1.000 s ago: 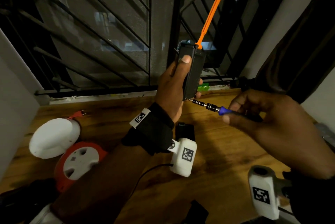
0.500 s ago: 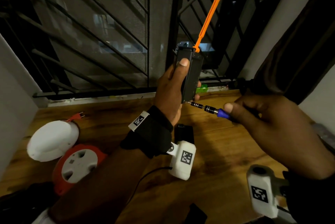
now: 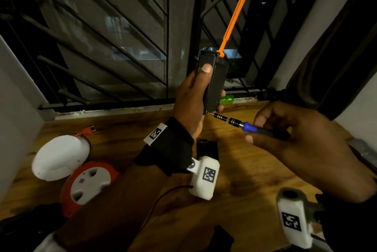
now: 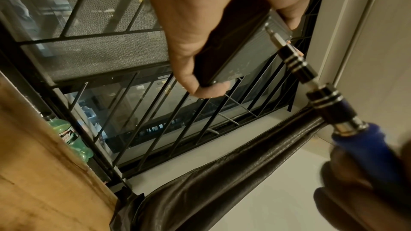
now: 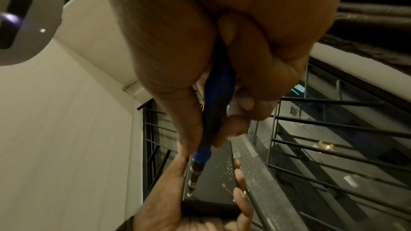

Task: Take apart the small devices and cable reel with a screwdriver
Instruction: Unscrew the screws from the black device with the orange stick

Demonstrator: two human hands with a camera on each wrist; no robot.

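Note:
My left hand grips a black box-shaped device upright above the wooden table, thumb on its near face; an orange strap sticks up from its top. The same device shows its grey underside in the left wrist view. My right hand holds a blue-and-black screwdriver, its bit tip set against the device's lower corner. The screwdriver runs from my fingers down to the device in the right wrist view. A red cable reel lies at the left on the table.
A white round cover lies beside the reel, with an orange plug behind it. A black part lies on the table under my left wrist. A green bottle stands by the barred window.
My right hand's fingers have shifted along the screwdriver handle, as in turning it. The device and bit stay in the same place.

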